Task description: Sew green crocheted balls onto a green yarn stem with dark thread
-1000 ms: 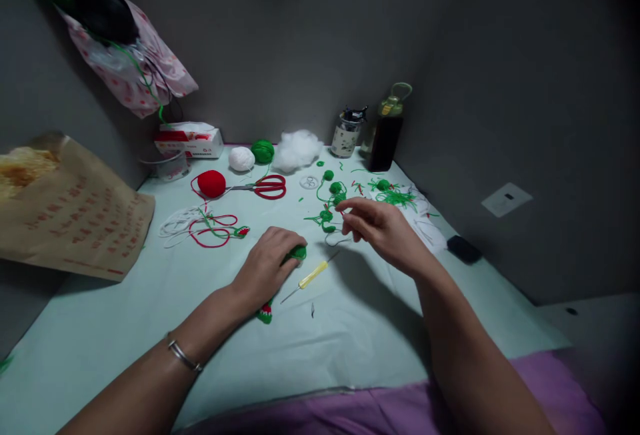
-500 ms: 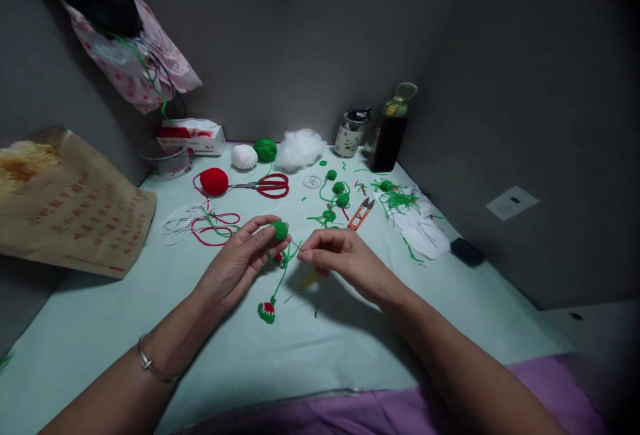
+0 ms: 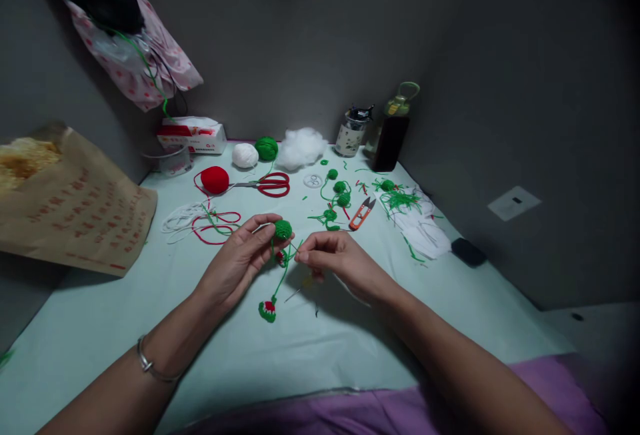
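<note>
My left hand [image 3: 245, 253] pinches a small green crocheted ball [image 3: 283, 229] between thumb and fingers. Close by on the right, my right hand [image 3: 334, 253] has thumb and forefinger pressed together on a thin strand or needle that runs toward the ball; which of the two is too small to tell. Green yarn hangs below the ball. A small red, white and green crocheted piece [image 3: 268, 309] lies on the table at the yarn's lower end, and another similar piece [image 3: 281, 258] is partly visible under the fingers. A hook with a yellowish handle [image 3: 307, 281] lies beneath my right hand.
Red-handled scissors [image 3: 273, 185], a red yarn ball [image 3: 215, 180] and white stuffing [image 3: 302, 148] lie behind the hands. Orange snips [image 3: 362, 213] sit beside green crocheted balls [image 3: 343, 199]. A paper bag [image 3: 95, 215] stands left, a bottle [image 3: 390, 141] back right.
The green ball has shifted very slightly right, and my right hand's fingertips have moved a little left, closer to it. Both hands keep their grips.
</note>
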The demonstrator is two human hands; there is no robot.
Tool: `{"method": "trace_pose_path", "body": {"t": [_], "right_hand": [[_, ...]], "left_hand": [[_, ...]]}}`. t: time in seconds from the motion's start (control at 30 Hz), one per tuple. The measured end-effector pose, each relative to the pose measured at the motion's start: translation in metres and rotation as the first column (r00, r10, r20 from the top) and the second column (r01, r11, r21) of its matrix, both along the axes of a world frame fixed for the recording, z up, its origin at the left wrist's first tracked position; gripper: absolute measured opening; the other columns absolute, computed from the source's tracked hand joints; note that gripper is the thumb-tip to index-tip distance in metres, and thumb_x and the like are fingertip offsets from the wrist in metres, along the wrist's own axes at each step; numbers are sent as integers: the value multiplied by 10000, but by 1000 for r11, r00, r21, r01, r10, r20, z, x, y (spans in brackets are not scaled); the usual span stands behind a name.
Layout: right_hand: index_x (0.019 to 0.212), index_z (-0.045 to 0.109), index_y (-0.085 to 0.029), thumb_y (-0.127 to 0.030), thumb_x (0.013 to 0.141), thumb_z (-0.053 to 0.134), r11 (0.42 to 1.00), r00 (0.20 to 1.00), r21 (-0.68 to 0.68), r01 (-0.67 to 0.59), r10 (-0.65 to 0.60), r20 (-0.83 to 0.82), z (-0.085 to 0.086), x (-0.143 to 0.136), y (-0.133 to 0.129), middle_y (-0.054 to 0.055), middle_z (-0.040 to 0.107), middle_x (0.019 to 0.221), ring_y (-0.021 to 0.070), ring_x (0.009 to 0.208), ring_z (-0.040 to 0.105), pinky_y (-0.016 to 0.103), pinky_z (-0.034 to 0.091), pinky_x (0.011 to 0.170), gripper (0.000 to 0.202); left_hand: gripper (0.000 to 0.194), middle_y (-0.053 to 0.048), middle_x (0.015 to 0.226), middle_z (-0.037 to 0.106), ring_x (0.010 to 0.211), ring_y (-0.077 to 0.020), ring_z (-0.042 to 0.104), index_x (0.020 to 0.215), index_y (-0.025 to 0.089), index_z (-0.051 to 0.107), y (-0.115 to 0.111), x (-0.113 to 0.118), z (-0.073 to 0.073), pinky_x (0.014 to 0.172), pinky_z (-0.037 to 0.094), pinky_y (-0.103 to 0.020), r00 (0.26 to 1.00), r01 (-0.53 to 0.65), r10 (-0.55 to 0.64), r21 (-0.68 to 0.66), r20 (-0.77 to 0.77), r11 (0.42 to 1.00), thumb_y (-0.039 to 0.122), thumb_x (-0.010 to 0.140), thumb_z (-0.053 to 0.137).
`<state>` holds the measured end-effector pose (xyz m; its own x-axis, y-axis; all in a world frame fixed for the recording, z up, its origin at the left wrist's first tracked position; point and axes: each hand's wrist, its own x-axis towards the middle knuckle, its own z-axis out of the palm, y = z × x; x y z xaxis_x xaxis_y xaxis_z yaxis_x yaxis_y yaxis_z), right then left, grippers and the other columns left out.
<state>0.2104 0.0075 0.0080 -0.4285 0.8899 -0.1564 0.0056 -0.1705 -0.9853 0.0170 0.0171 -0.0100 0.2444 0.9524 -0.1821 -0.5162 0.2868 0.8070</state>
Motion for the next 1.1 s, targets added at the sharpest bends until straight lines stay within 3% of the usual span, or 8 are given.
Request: {"method": "trace_pose_path", "body": {"t": [0.2,0.47,0.57,0.7,0.77,0.87,1.0,1.1], "right_hand": [[764,712,-159,-310,761,745,1000,999,-8,25,-26,-27,-3,1,0,-27,555,635,76,541,491,227,409,546,155],[737,698,-166,-339,754,766,1000,1000,22,10,-9,-21,-1,1,0,-30,545,617,88,554,490,235,408,559,187],[739,697,-173,-332,760,765,998,998,37,43,-41,-47,0,1,1,-26,557,634,89,569,490,233,398,564,174],[740,686,-173,-329,761,769,989,991,92,112,-104,-89,4,4,2,-24,568,671,86,584,484,228,389,570,178],[749,683,-171,-334,771,760,986,990,117,123,-114,-81,5,6,2,-24,570,685,86,586,481,230,386,573,181],[768,684,-168,-340,779,752,986,994,130,104,-100,-42,4,6,2,-19,574,696,91,595,485,233,378,573,186],[776,684,-167,-346,785,746,986,996,138,93,-93,-10,4,4,0,-16,574,689,98,608,491,235,378,579,190],[774,686,-168,-340,791,743,984,996,152,92,-91,-15,5,2,-1,-15,579,698,95,613,494,233,380,579,183]], "left_hand": [[288,-2,930,695,822,-111,650,1013,198,689,-1,-1,7,726,523,-184,989,-33,46,92,-139,995,176,749,801],[389,-32,1017,693,960,-167,639,1064,222,704,-5,-3,9,817,500,-243,945,90,-19,205,-327,975,185,698,831],[376,-14,899,692,756,-130,636,1134,234,662,-5,-3,9,689,495,-231,933,150,-73,198,-352,969,257,777,780],[225,32,557,534,479,-84,447,806,170,679,-1,-8,12,470,375,-185,891,258,-159,185,-426,948,383,875,668],[299,16,601,538,532,-87,467,700,162,649,2,-11,15,507,414,-171,930,127,-42,211,-365,969,383,901,632],[309,-43,909,654,781,-115,596,634,152,610,6,-16,23,680,507,-173,990,-75,92,149,-106,986,297,906,621],[343,19,671,536,681,-90,580,568,161,489,6,-19,32,546,463,-134,975,-86,92,-37,203,996,229,851,671],[212,55,655,511,539,-54,468,723,169,580,2,-15,30,469,384,-133,989,-83,75,60,126,995,275,809,742]]}}
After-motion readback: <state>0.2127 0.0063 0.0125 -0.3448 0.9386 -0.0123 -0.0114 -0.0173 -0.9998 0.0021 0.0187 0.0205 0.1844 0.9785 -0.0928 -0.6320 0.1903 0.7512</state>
